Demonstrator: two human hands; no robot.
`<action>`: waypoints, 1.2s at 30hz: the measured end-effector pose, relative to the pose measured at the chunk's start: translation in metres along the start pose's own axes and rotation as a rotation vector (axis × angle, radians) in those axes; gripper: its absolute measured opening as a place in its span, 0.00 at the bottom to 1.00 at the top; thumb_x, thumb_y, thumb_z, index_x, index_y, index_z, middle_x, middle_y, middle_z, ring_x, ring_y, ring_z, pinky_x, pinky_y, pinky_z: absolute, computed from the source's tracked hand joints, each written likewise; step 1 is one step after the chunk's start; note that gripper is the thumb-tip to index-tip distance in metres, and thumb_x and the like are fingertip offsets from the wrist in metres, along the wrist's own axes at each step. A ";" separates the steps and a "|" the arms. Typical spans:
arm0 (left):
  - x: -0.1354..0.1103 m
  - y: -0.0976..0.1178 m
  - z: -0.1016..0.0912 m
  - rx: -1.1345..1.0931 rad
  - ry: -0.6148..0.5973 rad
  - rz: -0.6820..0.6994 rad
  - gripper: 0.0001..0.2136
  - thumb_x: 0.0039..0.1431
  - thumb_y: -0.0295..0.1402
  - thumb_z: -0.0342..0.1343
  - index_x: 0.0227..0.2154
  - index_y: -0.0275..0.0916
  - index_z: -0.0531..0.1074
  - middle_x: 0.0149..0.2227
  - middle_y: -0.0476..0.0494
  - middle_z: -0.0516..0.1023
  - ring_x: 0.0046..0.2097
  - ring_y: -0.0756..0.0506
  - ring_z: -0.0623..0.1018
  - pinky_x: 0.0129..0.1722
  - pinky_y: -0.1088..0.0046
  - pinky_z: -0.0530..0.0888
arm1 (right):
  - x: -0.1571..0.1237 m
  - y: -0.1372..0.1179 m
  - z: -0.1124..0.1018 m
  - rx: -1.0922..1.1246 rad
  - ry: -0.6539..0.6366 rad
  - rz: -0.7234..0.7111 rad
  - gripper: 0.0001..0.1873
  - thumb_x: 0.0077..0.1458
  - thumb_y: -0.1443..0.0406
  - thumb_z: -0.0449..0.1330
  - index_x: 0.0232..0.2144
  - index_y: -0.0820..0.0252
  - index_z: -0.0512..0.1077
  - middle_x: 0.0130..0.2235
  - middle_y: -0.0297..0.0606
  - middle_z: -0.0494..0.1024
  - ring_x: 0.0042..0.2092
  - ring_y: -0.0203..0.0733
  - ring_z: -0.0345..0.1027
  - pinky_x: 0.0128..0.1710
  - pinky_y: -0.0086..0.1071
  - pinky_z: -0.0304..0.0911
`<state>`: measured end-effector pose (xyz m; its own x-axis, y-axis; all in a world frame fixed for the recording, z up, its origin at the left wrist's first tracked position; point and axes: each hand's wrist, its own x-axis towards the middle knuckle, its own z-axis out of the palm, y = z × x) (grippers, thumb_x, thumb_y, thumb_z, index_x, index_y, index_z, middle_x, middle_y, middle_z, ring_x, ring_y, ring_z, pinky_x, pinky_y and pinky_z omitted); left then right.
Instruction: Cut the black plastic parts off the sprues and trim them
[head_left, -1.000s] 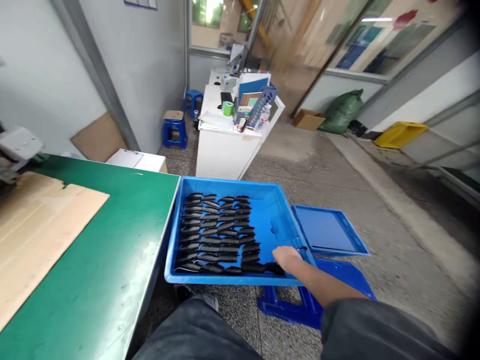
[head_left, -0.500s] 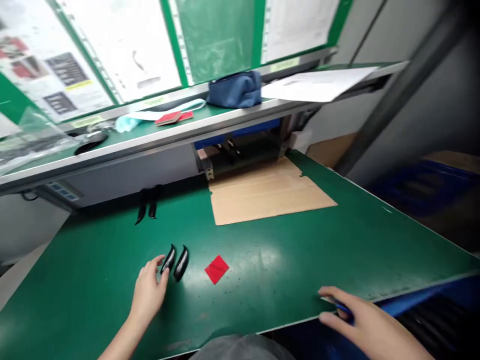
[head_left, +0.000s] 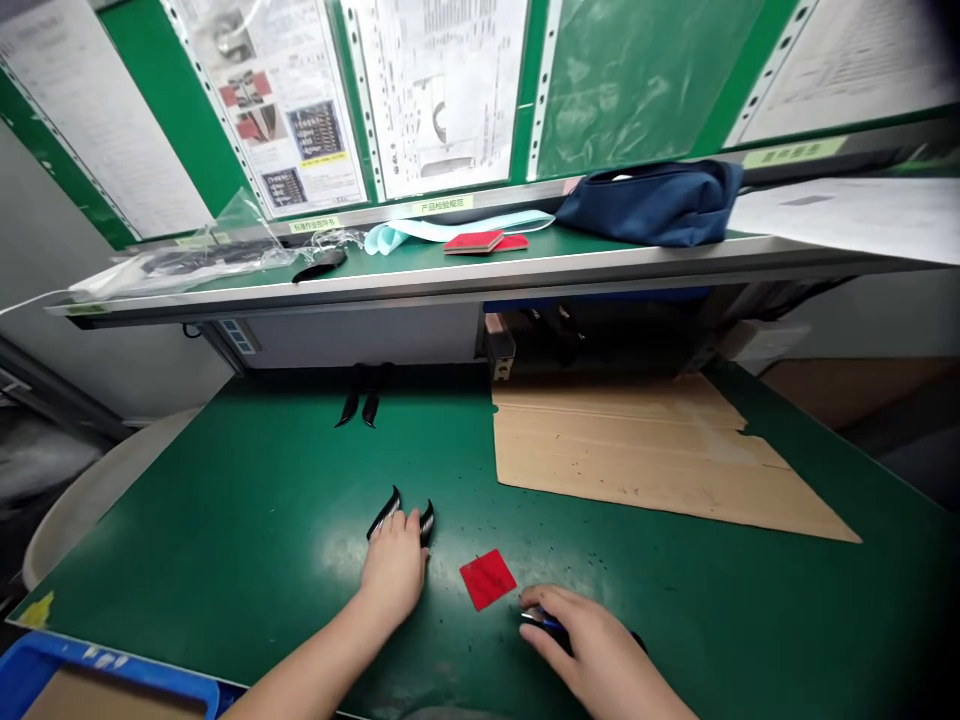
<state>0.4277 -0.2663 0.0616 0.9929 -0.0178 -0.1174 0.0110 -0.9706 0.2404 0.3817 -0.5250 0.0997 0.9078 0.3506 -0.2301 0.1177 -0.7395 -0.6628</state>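
My left hand [head_left: 394, 565] reaches over two glossy black curved pieces with pointed tips. Its fingers and thumb close on the right curved piece [head_left: 427, 520], whose lower part they hide. Just beside the fingers lies the left curved piece [head_left: 384, 510]. Low over the table, my right hand [head_left: 589, 640] holds a small tool [head_left: 546, 619] with a blue handle and a metal tip; its exact kind is hidden by the hand. Between the hands, nearer the right one, a red square pad [head_left: 487, 579] lies flat on the green table [head_left: 300, 560].
A cardboard sheet [head_left: 637, 460] covers the back right of the table. Two more black pieces [head_left: 360, 408] lie at the back. The shelf [head_left: 420, 280] above carries a blue pouch [head_left: 652, 205], red pads [head_left: 480, 243] and plastic bags. A blue bin [head_left: 112, 665] is at lower left.
The view has swung left. My right hand has come in from the table's right edge to beside the red pad. My left hand has shifted from the left curved piece to the right one.
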 end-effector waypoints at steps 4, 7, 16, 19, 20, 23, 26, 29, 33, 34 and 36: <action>0.006 -0.020 -0.012 -0.024 0.032 -0.125 0.22 0.57 0.29 0.45 0.56 0.34 0.62 0.50 0.30 0.66 0.52 0.33 0.66 0.48 0.55 0.63 | 0.010 0.005 0.000 0.055 -0.006 -0.035 0.12 0.60 0.55 0.50 0.40 0.48 0.71 0.45 0.35 0.75 0.46 0.47 0.68 0.45 0.41 0.63; 0.019 -0.029 -0.013 -0.105 0.015 -0.183 0.21 0.54 0.28 0.48 0.52 0.32 0.64 0.48 0.29 0.66 0.52 0.32 0.65 0.48 0.54 0.63 | 0.016 0.007 0.001 0.087 -0.016 -0.076 0.11 0.60 0.55 0.51 0.38 0.51 0.71 0.42 0.37 0.75 0.43 0.47 0.69 0.42 0.40 0.64; 0.019 -0.002 -0.015 -0.814 -0.208 -0.310 0.14 0.53 0.37 0.51 0.38 0.34 0.70 0.31 0.40 0.73 0.33 0.43 0.73 0.33 0.67 0.69 | 0.034 -0.021 0.010 0.338 -0.009 -0.119 0.10 0.59 0.56 0.53 0.36 0.53 0.70 0.38 0.34 0.75 0.39 0.42 0.68 0.37 0.33 0.64; -0.009 0.030 -0.022 -1.153 -0.255 -0.353 0.21 0.60 0.44 0.44 0.46 0.33 0.69 0.38 0.38 0.75 0.37 0.45 0.75 0.35 0.70 0.71 | 0.031 -0.034 0.013 0.429 0.017 -0.184 0.11 0.58 0.57 0.55 0.43 0.52 0.68 0.40 0.35 0.74 0.40 0.41 0.68 0.39 0.33 0.64; -0.018 0.040 -0.026 -1.335 -0.262 -0.377 0.21 0.60 0.44 0.45 0.48 0.33 0.69 0.41 0.37 0.75 0.39 0.45 0.75 0.37 0.70 0.71 | 0.030 -0.038 0.013 0.434 0.027 -0.218 0.13 0.58 0.58 0.56 0.45 0.52 0.68 0.41 0.35 0.74 0.39 0.40 0.68 0.39 0.33 0.64; -0.040 0.062 -0.040 -1.938 -0.230 -0.456 0.17 0.58 0.38 0.53 0.47 0.33 0.70 0.46 0.35 0.74 0.45 0.43 0.74 0.42 0.67 0.71 | 0.025 -0.045 0.013 0.390 0.072 -0.317 0.15 0.57 0.60 0.58 0.47 0.52 0.67 0.40 0.36 0.74 0.39 0.41 0.67 0.40 0.35 0.64; -0.051 0.070 -0.050 -2.168 -0.136 -0.494 0.15 0.57 0.30 0.55 0.48 0.38 0.70 0.48 0.38 0.74 0.48 0.43 0.73 0.45 0.67 0.71 | 0.023 -0.046 0.013 0.383 0.152 -0.356 0.09 0.58 0.60 0.57 0.40 0.54 0.70 0.34 0.35 0.74 0.35 0.39 0.66 0.37 0.33 0.63; -0.059 0.069 -0.054 -2.172 -0.099 -0.500 0.16 0.56 0.28 0.56 0.48 0.41 0.70 0.49 0.41 0.73 0.47 0.44 0.74 0.43 0.67 0.72 | 0.022 -0.044 0.013 0.410 0.221 -0.373 0.06 0.58 0.60 0.57 0.34 0.55 0.70 0.31 0.33 0.73 0.32 0.38 0.65 0.34 0.31 0.61; -0.071 0.065 -0.058 -2.133 -0.064 -0.374 0.17 0.55 0.27 0.57 0.49 0.44 0.68 0.52 0.43 0.72 0.50 0.43 0.73 0.47 0.66 0.72 | 0.019 -0.042 0.006 0.359 0.244 -0.385 0.13 0.58 0.53 0.56 0.36 0.55 0.67 0.33 0.35 0.72 0.35 0.40 0.65 0.35 0.32 0.61; -0.074 0.064 -0.060 -2.114 -0.057 -0.335 0.19 0.55 0.27 0.58 0.49 0.45 0.67 0.53 0.43 0.71 0.52 0.43 0.72 0.49 0.65 0.71 | 0.018 -0.042 0.004 0.321 0.244 -0.400 0.17 0.58 0.50 0.54 0.39 0.55 0.66 0.35 0.37 0.72 0.36 0.41 0.64 0.37 0.34 0.61; -0.080 0.063 -0.064 -2.061 -0.051 -0.247 0.21 0.53 0.27 0.60 0.50 0.46 0.67 0.53 0.43 0.71 0.54 0.42 0.71 0.53 0.64 0.69 | 0.015 -0.042 -0.003 0.223 0.240 -0.437 0.25 0.59 0.44 0.46 0.45 0.56 0.65 0.37 0.40 0.71 0.38 0.44 0.63 0.39 0.37 0.59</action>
<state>0.3562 -0.3109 0.1474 0.9472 0.0012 -0.3206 0.2361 0.6740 0.7000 0.3911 -0.4904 0.1261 0.8628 0.4379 0.2525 0.4403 -0.4056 -0.8011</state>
